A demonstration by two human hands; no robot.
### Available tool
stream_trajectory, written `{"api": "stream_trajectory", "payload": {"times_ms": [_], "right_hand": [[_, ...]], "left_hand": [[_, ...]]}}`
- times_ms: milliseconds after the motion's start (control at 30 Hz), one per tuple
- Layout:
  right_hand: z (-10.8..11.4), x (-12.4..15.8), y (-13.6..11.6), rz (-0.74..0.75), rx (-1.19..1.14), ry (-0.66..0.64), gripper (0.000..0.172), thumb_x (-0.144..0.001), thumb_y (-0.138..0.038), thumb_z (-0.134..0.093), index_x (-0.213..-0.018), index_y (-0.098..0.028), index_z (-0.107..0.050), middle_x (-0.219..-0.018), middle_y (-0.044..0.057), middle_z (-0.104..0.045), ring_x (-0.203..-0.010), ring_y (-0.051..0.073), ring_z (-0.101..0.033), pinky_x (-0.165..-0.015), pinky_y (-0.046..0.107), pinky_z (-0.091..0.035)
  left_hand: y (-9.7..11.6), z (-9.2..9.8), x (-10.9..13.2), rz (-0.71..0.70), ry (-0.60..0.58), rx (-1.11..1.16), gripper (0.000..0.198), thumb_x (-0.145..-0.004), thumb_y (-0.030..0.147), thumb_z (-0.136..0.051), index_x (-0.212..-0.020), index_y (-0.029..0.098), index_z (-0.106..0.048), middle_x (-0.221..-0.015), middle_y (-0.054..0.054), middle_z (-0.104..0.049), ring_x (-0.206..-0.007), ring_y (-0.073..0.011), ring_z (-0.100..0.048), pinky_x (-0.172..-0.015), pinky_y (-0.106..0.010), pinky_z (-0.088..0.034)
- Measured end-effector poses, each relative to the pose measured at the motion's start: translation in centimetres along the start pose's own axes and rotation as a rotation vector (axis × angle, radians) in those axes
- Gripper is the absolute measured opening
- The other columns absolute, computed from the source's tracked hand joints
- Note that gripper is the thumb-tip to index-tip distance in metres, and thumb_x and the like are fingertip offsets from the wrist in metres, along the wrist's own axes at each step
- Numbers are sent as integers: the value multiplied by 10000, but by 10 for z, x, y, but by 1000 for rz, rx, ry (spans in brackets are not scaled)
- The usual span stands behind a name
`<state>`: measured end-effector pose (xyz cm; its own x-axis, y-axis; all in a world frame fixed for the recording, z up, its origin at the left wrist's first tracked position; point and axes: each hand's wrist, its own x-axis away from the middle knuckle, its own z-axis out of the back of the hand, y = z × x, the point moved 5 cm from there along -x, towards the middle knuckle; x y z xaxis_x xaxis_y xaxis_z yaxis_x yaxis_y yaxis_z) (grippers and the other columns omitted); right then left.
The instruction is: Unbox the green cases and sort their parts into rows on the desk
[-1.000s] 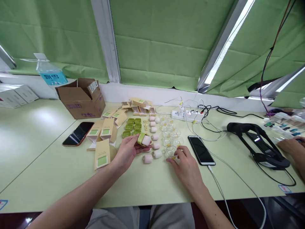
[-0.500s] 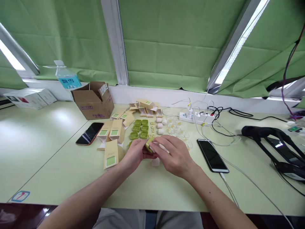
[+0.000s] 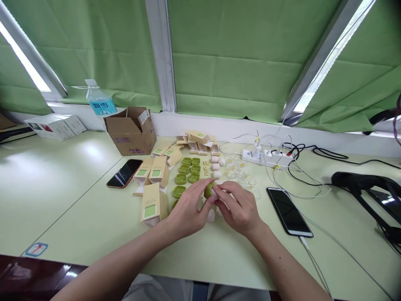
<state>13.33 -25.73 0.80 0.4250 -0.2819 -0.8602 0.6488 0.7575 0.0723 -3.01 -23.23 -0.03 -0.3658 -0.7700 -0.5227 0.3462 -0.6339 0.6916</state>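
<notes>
My left hand (image 3: 191, 211) is closed around a small olive-green cup (image 3: 209, 189), its thumb and fingers at the cup's sides. From the right, my right hand (image 3: 240, 207) pinches a pale piece at the cup's open end; fingers partly hide both parts. Just beyond stand two columns of similar green cups (image 3: 181, 179). Beside them lie tiny yellow clips (image 3: 206, 168), pinkish-white cylinders (image 3: 216, 167) and clear plastic pieces (image 3: 233, 167). Another pale piece (image 3: 211, 215) rests on the table below my hands.
Small beige cartons (image 3: 153, 205) lie left of the cups, with more cartons (image 3: 200, 144) at the back. A cardboard box (image 3: 131, 136), a dark phone (image 3: 124, 173) and a water bottle (image 3: 102, 102) are at left. At right are a charging phone (image 3: 288, 211), a power strip (image 3: 266, 158) and loose cables.
My left hand has turned, its fingers now over the top of the green cup. The right fingers have shifted to its pale end. The view has swung slightly left.
</notes>
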Motion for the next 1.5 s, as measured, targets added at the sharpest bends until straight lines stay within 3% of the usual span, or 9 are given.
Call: {"api": "stream_trajectory", "payload": {"times_ms": [167,367,633,900,1033,1133,1200,1367,1500], "right_hand": [[-2,-2,-4,-8,-46,-32,381,-945,-98,-652,-1324,-115,-616,-1043,163,-717,-959,271,-697,-716,380,-630],[-10,-7,-17,-70,-69,3,426,-954,-86,-548,-1379,-121,-556,-1132,194,-685,-1025,303,-672,-787,438,-636],[-14,0,-4,-216,-135,7,391,-971,-124,-551,-1361,-151,-546,-1209,194,-641,-1109,300,-650,-899,467,-634],[-18,5,8,-512,-476,11,295,-1006,-202,-573,-1296,-249,-605,-1217,117,-625,-1117,247,-651,-811,368,-665],[-8,7,25,-668,-546,160,254,-1022,-279,-597,-1275,-265,-612,-1240,106,-599,-1085,235,-654,-778,357,-658],[9,3,37,-703,-483,207,234,-992,-306,-675,-1222,-273,-651,-1215,86,-633,-1076,233,-660,-792,361,-645],[20,-3,35,-625,-394,112,213,-963,-287,-720,-1171,-268,-681,-1160,73,-678,-1051,235,-666,-824,379,-627],[28,6,-3,-304,-88,-375,284,-940,-193,-709,-1220,-218,-671,-1136,95,-728,-1034,278,-652,-774,399,-570],[26,34,-27,-203,95,-492,233,-940,-138,-652,-1170,-169,-664,-1076,113,-750,-1014,299,-633,-709,391,-524]], "left_hand": [[4,-5,2,-175,-2,-279,365,-1051,215,-466,-1398,149,-555,-1236,-160,-736,-1136,-279,-714,-989,-441,-581],[1,-2,-2,-109,10,-348,310,-1035,178,-404,-1245,152,-631,-1023,-107,-776,-890,-242,-743,-811,-390,-601],[-3,1,-6,20,-60,-129,398,-1051,330,-537,-1420,185,-568,-1411,-131,-695,-1297,-276,-668,-1090,-427,-541],[-4,9,-18,135,-169,-28,341,-950,276,-684,-1287,233,-672,-1163,-52,-768,-1017,-231,-714,-882,-341,-559],[-14,22,-21,212,-118,-34,379,-946,323,-681,-1311,225,-654,-1018,-38,-755,-902,-221,-694,-783,-335,-549],[-25,32,-26,269,-39,106,419,-922,371,-715,-1312,235,-644,-1083,-55,-752,-988,-238,-714,-819,-348,-578],[-31,36,-29,279,13,211,457,-889,353,-748,-1314,234,-628,-1130,-66,-748,-1046,-240,-718,-874,-360,-589],[-32,34,-32,270,53,316,492,-852,314,-775,-1301,219,-599,-1123,-73,-747,-1060,-235,-718,-897,-365,-587],[-25,32,-30,247,42,278,464,-869,308,-759,-1296,224,-599,-1064,-56,-740,-1053,-232,-712,-903,-360,-572]]}}
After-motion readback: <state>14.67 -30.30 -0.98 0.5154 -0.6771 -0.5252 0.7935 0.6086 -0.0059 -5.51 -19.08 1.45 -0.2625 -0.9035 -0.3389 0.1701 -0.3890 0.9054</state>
